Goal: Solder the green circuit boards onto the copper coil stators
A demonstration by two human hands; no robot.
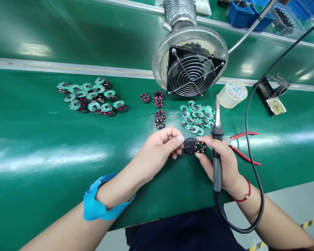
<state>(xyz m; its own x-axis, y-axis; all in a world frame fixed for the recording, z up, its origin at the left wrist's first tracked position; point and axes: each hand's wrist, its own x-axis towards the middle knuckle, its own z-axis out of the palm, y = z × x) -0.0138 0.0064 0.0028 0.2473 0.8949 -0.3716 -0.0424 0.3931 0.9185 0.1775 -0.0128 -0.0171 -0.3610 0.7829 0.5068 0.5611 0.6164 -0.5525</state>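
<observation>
My right hand (221, 160) has the soldering iron (217, 167) wrapped in it, tip pointing up and away. Its thumb and index finger also grip the rim of a small ring-shaped motor stator (200, 147) with copper windings. The stator rests at the right edge of a black round disc (189, 146) on the bench. My left hand (164, 144) is closed in a pinch at the disc's left edge; whatever lies between its fingertips is hidden. Beyond the hands lie several loose stators (160, 114) in a column and a pile of green ring circuit boards (197, 115).
A heap of stators with boards on them (91, 97) lies at left. A fume extractor fan (192, 71) hangs over the back. Red-handled cutters (244, 148), a tape roll (232, 94) and an iron stand (272, 94) are at right. The iron's cable (247, 118) loops past my right wrist.
</observation>
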